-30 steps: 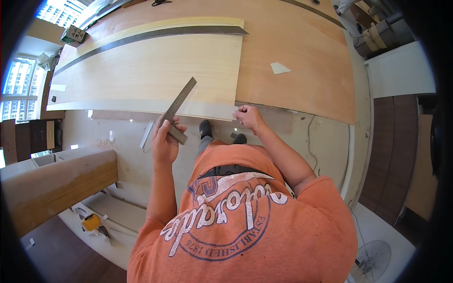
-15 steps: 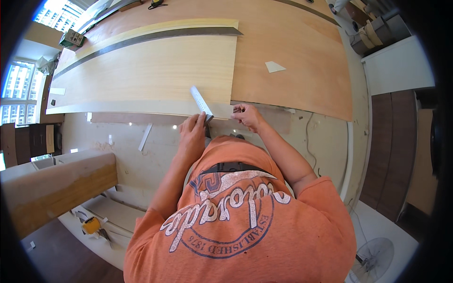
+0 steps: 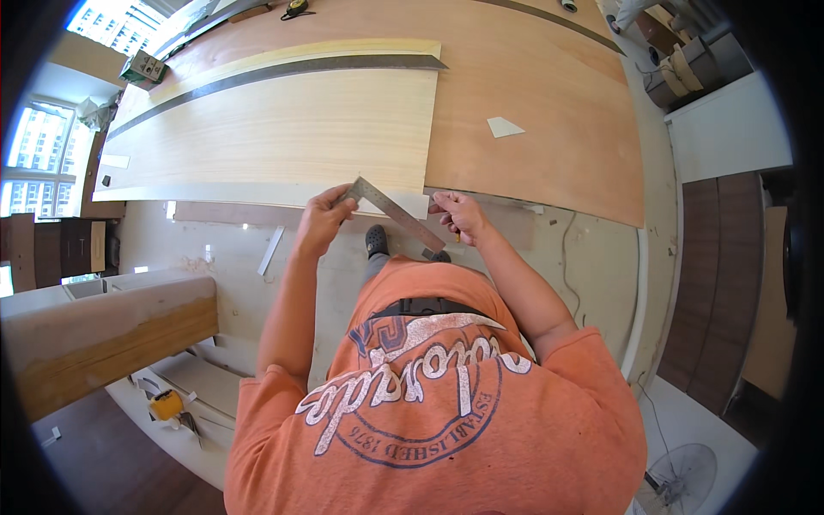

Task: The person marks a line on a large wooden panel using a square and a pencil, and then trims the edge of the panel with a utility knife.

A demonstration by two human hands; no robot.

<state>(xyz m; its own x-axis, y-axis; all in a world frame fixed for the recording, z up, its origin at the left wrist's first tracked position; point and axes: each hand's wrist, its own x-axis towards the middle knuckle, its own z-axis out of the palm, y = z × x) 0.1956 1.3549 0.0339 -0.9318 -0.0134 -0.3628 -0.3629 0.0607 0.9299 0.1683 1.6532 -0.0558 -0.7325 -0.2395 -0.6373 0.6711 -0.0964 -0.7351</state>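
Observation:
My left hand is closed on one end of a metal carpenter's square. The square's long graduated blade slants down to the right, over the near edge of the pale wood board and past it. My right hand is by the board's near right corner, fingers pinched round a thin pencil whose yellow end shows below them. Between the hands, the blade's far end hangs close to my right hand, apart from its fingers as far as I can see.
The board lies on a larger reddish plywood sheet, with a dark strip along it. A white offcut, green box and tape measure rest there. Below left stands a wooden box-like piece; a fan is at lower right.
My left hand has moved left and turned the square, so its blade now points down right instead of up left across the board. My right hand has shifted slightly right.

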